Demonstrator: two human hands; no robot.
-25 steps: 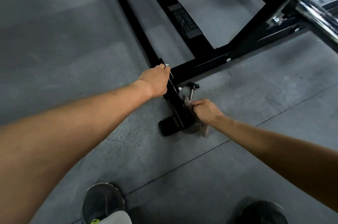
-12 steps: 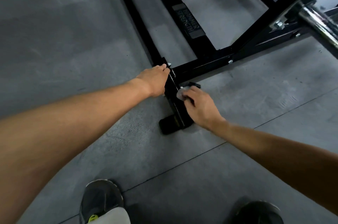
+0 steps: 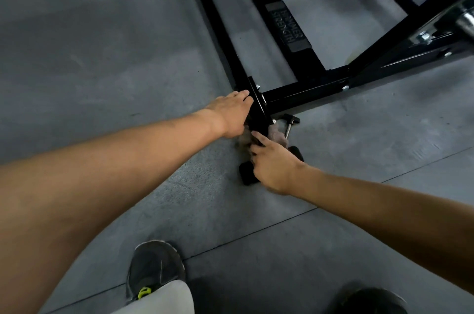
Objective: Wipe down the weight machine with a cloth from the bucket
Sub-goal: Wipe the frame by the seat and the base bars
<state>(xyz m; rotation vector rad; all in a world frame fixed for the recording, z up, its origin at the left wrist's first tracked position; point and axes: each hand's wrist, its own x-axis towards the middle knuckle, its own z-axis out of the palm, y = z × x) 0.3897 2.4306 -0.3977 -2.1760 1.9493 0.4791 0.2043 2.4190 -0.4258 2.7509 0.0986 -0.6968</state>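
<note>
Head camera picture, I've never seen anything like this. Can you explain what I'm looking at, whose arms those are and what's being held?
The one picture comes from a camera worn on a person's head, looking down, so both arms belong to the wearer. The black frame is the base of a weight machine, standing on a grey floor. The left hand rests on a short leg of that frame. The right hand grips a cloth bunched round the same leg, apparently to wipe it. A small T-handled pin sits just beside the cloth. The person's shoes show at the bottom. No bucket is in view.
</note>
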